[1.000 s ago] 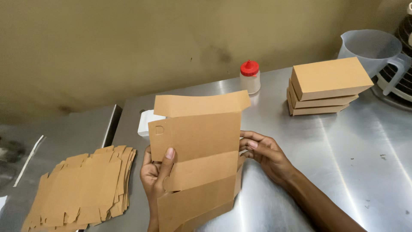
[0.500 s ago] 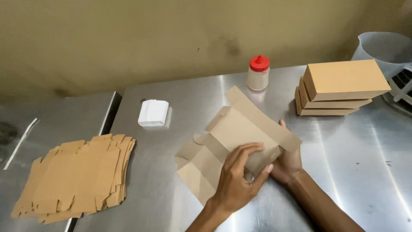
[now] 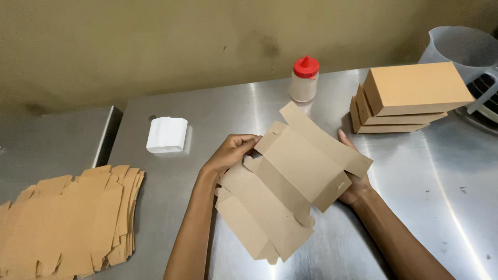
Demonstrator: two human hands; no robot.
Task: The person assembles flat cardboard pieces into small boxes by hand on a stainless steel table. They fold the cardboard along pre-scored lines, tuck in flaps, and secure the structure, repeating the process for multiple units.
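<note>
**Flat brown box blank held over the steel surface**

Head view: the cardboard blank lies tilted, its long axis running from lower left to upper right. The left hand pinches its upper-left flap; the right hand grips its right edge from behind. Finished boxes are stacked well apart on the surface.

Both hands, left and right, hold a flat carton (part-folded) over bench; blanks left, boxes right.
</note>
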